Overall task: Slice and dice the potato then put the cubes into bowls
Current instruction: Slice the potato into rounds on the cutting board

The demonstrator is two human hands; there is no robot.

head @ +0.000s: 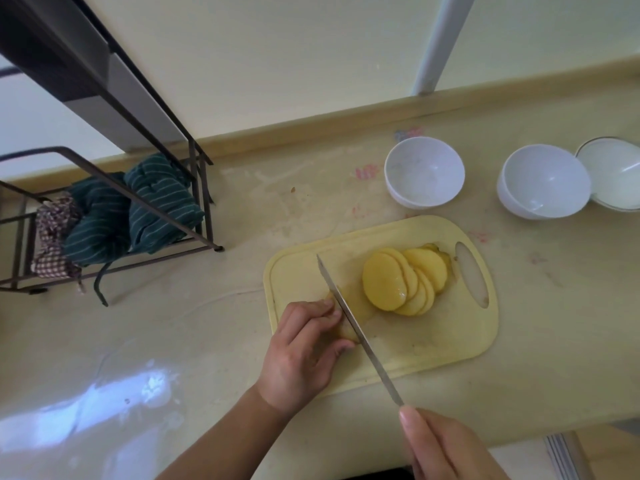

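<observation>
Slicing goes on: my left hand grips the potato end at centre frame, my right hand grips the knife. Slices lie fanned beside; next I judge dicing.

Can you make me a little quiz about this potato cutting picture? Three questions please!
1. True or false: the potato slices are already in a white bowl.
2. Which of the hands holds the knife? A) left hand B) right hand C) neither
3. Fill in: the slices lie fanned out on the yellow ____.

Key:
1. False. They lie on the board, and both white bowls look empty.
2. B. The left hand holds down the uncut potato piece beside the blade.
3. Cutting board.
</observation>
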